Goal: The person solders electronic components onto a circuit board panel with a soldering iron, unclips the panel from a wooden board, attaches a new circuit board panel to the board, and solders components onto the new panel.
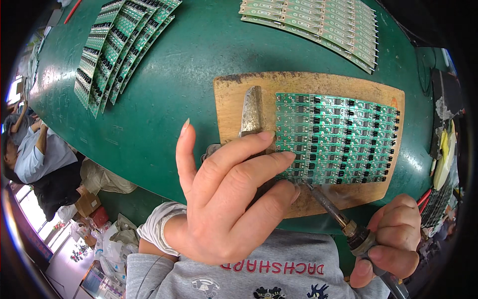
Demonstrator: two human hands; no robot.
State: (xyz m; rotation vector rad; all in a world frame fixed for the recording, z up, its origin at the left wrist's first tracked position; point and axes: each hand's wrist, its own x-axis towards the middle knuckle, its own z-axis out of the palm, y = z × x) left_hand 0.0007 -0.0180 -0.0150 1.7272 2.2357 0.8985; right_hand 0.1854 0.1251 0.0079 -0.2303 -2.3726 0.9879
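Note:
A green panel of circuit boards (343,137) with rows of small black parts lies on a worn wooden board (234,94). My left hand (229,194) rests at the panel's near left edge, fingertips pressing on the boards, index finger raised. A flat metal block (251,112) stands just beyond its fingers. My right hand (393,241) grips a soldering iron (343,222), whose tip touches the panel's near left corner right beside my left fingertips.
The green table (174,84) carries a fanned stack of populated circuit panels (117,47) at far left and a stack of bare panels (318,25) at far right. Another person (35,154) sits far left. Tools and a yellow item (443,154) lie at the right edge.

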